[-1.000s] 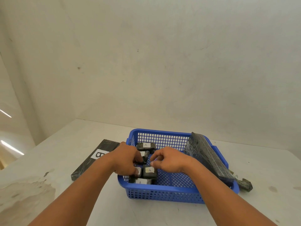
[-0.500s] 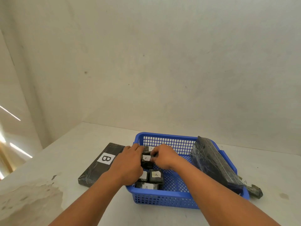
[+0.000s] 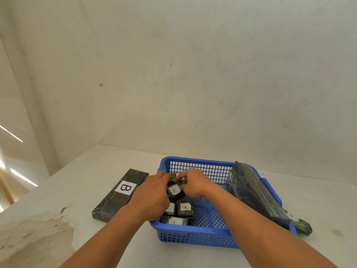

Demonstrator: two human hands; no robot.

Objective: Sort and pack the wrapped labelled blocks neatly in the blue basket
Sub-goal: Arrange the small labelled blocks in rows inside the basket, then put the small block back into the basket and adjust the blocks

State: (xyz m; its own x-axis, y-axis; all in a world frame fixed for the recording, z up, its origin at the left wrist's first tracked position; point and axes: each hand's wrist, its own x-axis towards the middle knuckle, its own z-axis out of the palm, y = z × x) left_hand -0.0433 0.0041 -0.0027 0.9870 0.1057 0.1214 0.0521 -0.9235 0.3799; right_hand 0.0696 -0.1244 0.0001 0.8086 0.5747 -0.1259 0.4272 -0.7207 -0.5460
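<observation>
A blue mesh basket [image 3: 197, 239] sits on the white table. Several small black wrapped blocks labelled A lie in its left part, among them one [image 3: 185, 209] near the front. My left hand [image 3: 152, 196] and my right hand [image 3: 195, 183] both grip one small A block [image 3: 174, 191] held just above the others, its label facing up. A long black wrapped block [image 3: 253, 192] leans over the basket's right rim. A flat black block labelled B [image 3: 120, 194] lies on the table left of the basket.
Another small wrapped block labelled A [image 3: 303, 228] lies on the table behind the basket's right front corner. A plain wall stands close behind the table. The table's left front surface is stained.
Both hands have moved toward the basket's back left with a small A block between them, lifting it and turning its label up. The view has shifted slightly.
</observation>
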